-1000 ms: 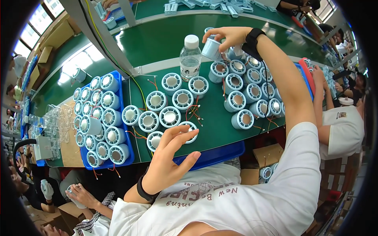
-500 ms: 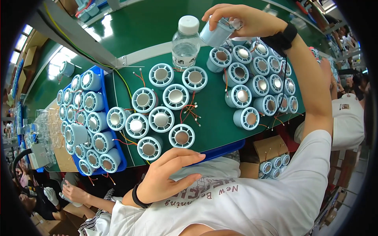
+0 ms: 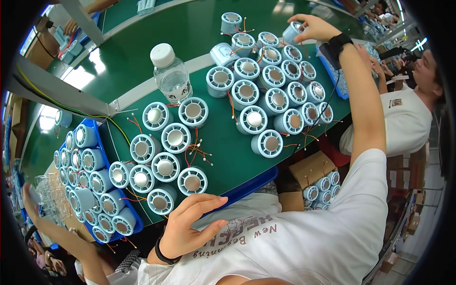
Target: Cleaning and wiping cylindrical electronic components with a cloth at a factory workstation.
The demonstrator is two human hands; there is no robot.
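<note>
My right hand [image 3: 313,29] reaches to the far right of the bench, its fingers gripping a light-blue cylindrical housing [image 3: 292,33] at the top of the right-hand group. Similar housings [image 3: 277,99] stand packed below it, with spoked rims, round metal discs and thin wires. One housing [image 3: 222,55] in that group lies tilted on its side. My left hand [image 3: 192,230] holds nothing; its fingers are spread in front of my shirt near the bench edge. Closest to it is a middle cluster of upright housings [image 3: 165,166], with wire ends and small white connectors showing.
A clear bottle with a white cap [image 3: 171,73] stands behind the middle cluster. At left, a blue tray [image 3: 136,219] is stacked with housings; a metal post [image 3: 61,92] rises behind. Below the bench, a cardboard box [image 3: 313,167] holds more. Co-workers sit at both sides.
My right hand has moved farther right and away with a housing in its fingers, uncovering the back of the right-hand group. The whole view has shifted. My left hand keeps its spread pose.
</note>
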